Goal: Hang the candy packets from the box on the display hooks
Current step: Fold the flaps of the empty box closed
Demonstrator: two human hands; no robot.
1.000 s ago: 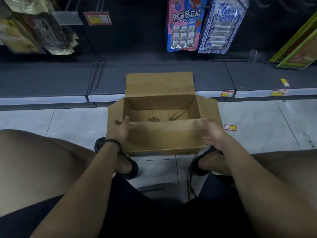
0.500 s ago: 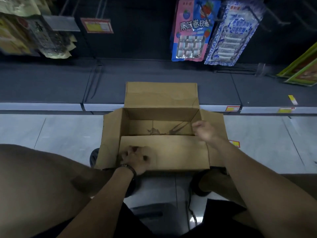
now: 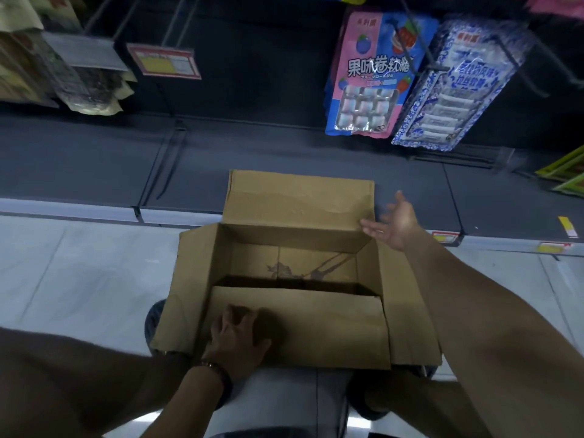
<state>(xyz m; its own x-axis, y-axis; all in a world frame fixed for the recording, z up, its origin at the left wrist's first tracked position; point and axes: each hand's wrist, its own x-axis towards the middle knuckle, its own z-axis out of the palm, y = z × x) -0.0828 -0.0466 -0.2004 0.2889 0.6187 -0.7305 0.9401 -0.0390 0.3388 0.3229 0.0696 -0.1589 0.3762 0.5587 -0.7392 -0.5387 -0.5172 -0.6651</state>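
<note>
The left hand (image 3: 237,336) lies on the near flap (image 3: 316,327) of the cardboard box (image 3: 290,235), with its fingers bent against the card. It seems to press the flap inward, though I cannot tell whether the fingers hook the flap's edge. A dark wristband (image 3: 218,373) circles that wrist. The right hand (image 3: 393,222) is spread flat with its fingers apart, at the box's far right corner, just beside the upright far flap (image 3: 300,194) and gripping nothing. The box stands on the pale tiled floor (image 3: 79,279) between the person's knees, its far side against the low dark shelf (image 3: 79,159). What shows of its bottom is brown card with a dark stain. Well beyond the right hand, a pink and blue packet (image 3: 366,77) and a blue and white packet (image 3: 455,90) hang side by side from wire hooks (image 3: 518,66).
</note>
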